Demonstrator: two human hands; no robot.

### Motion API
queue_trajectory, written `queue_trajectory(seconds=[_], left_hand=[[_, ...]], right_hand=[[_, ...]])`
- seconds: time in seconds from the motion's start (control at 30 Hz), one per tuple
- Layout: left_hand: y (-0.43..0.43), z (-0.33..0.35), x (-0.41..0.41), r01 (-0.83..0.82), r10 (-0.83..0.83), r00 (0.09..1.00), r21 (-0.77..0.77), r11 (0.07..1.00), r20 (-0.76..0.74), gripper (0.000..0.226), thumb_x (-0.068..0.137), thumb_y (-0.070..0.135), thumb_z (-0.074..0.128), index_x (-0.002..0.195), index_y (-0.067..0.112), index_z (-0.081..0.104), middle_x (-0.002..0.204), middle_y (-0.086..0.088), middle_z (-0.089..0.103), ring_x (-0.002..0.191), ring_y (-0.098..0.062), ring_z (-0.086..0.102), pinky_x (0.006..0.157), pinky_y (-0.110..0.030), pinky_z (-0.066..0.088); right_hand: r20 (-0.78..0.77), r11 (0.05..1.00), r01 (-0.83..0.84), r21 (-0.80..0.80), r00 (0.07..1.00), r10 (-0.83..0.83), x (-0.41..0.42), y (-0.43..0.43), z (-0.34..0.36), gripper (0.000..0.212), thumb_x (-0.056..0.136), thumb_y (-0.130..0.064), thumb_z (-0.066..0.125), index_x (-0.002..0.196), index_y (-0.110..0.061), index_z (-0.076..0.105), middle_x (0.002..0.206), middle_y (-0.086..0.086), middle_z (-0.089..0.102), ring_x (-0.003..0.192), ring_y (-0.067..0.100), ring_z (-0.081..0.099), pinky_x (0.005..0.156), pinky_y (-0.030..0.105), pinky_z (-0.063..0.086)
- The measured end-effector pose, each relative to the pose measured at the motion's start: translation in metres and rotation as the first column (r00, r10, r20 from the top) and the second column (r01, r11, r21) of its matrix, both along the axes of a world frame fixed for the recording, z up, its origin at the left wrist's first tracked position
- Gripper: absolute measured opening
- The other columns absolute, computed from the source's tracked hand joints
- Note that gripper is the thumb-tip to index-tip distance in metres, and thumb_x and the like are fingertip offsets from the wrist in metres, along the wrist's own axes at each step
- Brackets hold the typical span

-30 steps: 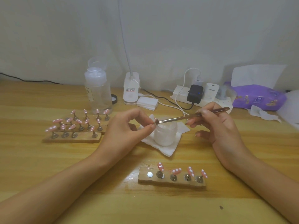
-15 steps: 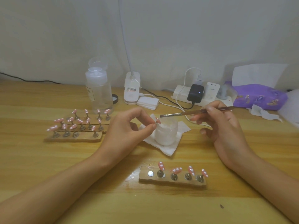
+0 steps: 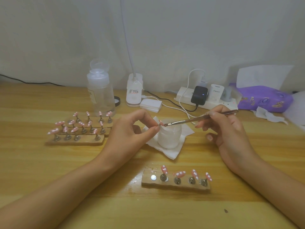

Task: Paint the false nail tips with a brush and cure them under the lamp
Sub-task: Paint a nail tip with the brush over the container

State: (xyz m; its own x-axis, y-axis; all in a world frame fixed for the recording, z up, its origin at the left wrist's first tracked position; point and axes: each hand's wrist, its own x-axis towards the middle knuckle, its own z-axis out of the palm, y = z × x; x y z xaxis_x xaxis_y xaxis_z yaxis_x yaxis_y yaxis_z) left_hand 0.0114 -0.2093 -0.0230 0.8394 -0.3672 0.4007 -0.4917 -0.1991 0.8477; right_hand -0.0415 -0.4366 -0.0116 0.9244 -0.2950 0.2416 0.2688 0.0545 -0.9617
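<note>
Painting was in hand: the left hand (image 3: 130, 131) pinched a tip (image 3: 160, 124) over the jar (image 3: 170, 138). The right hand (image 3: 227, 131), at 3 o'clock of the jar, gripped the brush (image 3: 198, 119), with its bristles just beside the tip. The next move likely called for a light, steady stroke.

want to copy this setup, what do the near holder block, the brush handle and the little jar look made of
Near holder block: likely raw wood, matte tan, with rough chipped edges.
Brush: the handle seems metal, rose-toned with a glinting sheen.
Jar: frosted, translucent white; glass or plastic, cannot tell.
</note>
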Motion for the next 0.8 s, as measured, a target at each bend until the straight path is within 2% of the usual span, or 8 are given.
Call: queue_trajectory(seconds=[0.1, 0.23, 0.37, 0.47, 0.57, 0.7, 0.8], left_hand=[[0.0002, 0.0, 0.0009, 0.006, -0.006, 1.0, 0.004, 1.0, 0.014, 0.012, 0.086, 0.02, 0.074, 0.077, 0.022, 0.067, 0.075, 0.018, 0.069, 0.043, -0.003, 0.038, 0.046, -0.01, 0.031], [-0.0003, -0.0008, 0.001, 0.012, -0.012, 0.999, 0.012, 1.0, 0.041, 0.012, 0.088, 0.015, 0.073, 0.079, 0.017, 0.066, 0.057, 0.028, 0.057, 0.042, -0.002, 0.033, 0.045, -0.008, 0.028], [0.0, 0.0001, 0.0016, 0.013, -0.013, 0.998, -0.009, 1.0, 0.062, 0.01, 0.086, 0.016, 0.074, 0.078, 0.017, 0.068, 0.065, 0.024, 0.063, 0.043, -0.004, 0.031, 0.045, -0.011, 0.028], [0.0001, -0.0003, 0.0021, 0.008, -0.008, 0.996, 0.002, 1.0, 0.091, 0.01, 0.087, 0.015, 0.074, 0.079, 0.015, 0.068, 0.059, 0.026, 0.059, 0.042, -0.004, 0.031, 0.045, -0.009, 0.027], [-0.0004, -0.0001, 0.0016, 0.006, -0.008, 0.993, 0.011, 1.0, 0.119, 0.011, 0.087, 0.019, 0.074, 0.08, 0.014, 0.068, 0.055, 0.029, 0.055, 0.042, -0.004, 0.031, 0.045, -0.009, 0.026], [-0.0006, -0.0009, 0.0021, 0.0, -0.001, 0.992, 0.005, 1.0, 0.124, 0.012, 0.086, 0.019, 0.075, 0.078, 0.015, 0.068, 0.054, 0.029, 0.055, 0.042, -0.004, 0.03, 0.045, -0.009, 0.026], [-0.0004, -0.0011, 0.0022, 0.005, -0.005, 0.993, 0.0, 1.0, 0.119, 0.012, 0.086, 0.022, 0.075, 0.078, 0.017, 0.067, 0.055, 0.029, 0.055, 0.043, -0.004, 0.03, 0.046, -0.009, 0.026]], right_hand=[[0.031, 0.999, -0.045, -0.013, 0.998, 0.046, -0.0005, 0.0015, 0.0015, 0.026, 0.101, -0.016, 0.047, 0.076, -0.022, 0.053, 0.076, 0.008, 0.073, 0.066, 0.008, 0.058, 0.046, 0.017, 0.039], [-0.011, 0.999, -0.021, -0.027, 1.0, 0.021, 0.0007, 0.0001, 0.0, 0.025, 0.101, -0.013, 0.046, 0.077, -0.021, 0.051, 0.074, 0.007, 0.072, 0.063, 0.007, 0.053, 0.044, 0.018, 0.036], [0.021, 0.998, -0.055, 0.007, 0.998, 0.055, 0.0009, 0.0007, 0.0012, 0.03, 0.101, -0.017, 0.047, 0.073, -0.027, 0.055, 0.078, 0.008, 0.073, 0.065, 0.007, 0.053, 0.045, 0.017, 0.037], [0.016, 0.998, -0.059, -0.035, 0.998, 0.06, 0.0013, 0.0013, -0.0003, 0.027, 0.1, -0.016, 0.048, 0.076, -0.025, 0.055, 0.078, 0.008, 0.073, 0.064, 0.008, 0.051, 0.044, 0.017, 0.035], [-0.005, 1.0, -0.015, 0.024, 1.0, 0.015, 0.0019, -0.0012, -0.0009, 0.024, 0.101, -0.015, 0.047, 0.077, -0.021, 0.052, 0.074, 0.007, 0.072, 0.061, 0.007, 0.049, 0.043, 0.016, 0.034], [0.029, 0.997, -0.067, -0.044, 0.997, 0.069, 0.0014, 0.0014, 0.0001, 0.014, 0.091, -0.029, 0.055, 0.08, -0.02, 0.053, 0.079, 0.009, 0.073, 0.064, 0.008, 0.051, 0.044, 0.017, 0.035], [0.0, 1.0, -0.015, -0.022, 1.0, 0.015, 0.0028, -0.0004, -0.0021, 0.019, 0.099, -0.017, 0.05, 0.08, -0.02, 0.052, 0.078, 0.009, 0.073, 0.064, 0.008, 0.05, 0.043, 0.017, 0.035]])
